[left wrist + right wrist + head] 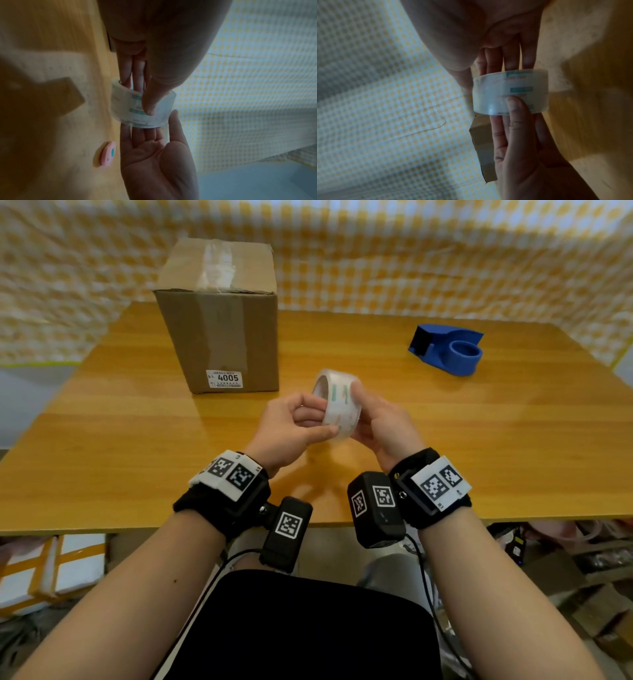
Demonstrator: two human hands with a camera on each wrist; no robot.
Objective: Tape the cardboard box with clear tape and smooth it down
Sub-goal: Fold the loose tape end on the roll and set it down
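- Both hands met over the near middle of the table: the left hand (291, 429) pinched the roll from its left side, thumb on the outer band and fingers reaching into the core, while the right hand (380, 422) gripped the roll's right side, thumb across the top of the band and fingers underneath.
- Wooden, honey-coloured table (445, 440) carried everything, with a yellow-and-white checked cloth (411, 261) hanging behind it.
- Brown cardboard box (222, 330) stood upright on the far left part of the table, well apart from the hands; a strip of clear tape already ran over its top seam and down its front face, and a white label reading 4005 sat low on that face.
- Blue plastic tape dispenser (448, 349) lay on the far right part of the table, with no roll on its hub, well apart from box and hands.
- Clear roll of packing tape (339, 405), with green printing on its inner core, was held between the two hands just above the table, tilted so its open core faced left and away.
- Small pink round object (108, 154) with a teal mark showed in the left wrist view, lying on the table; what it was could not be told.
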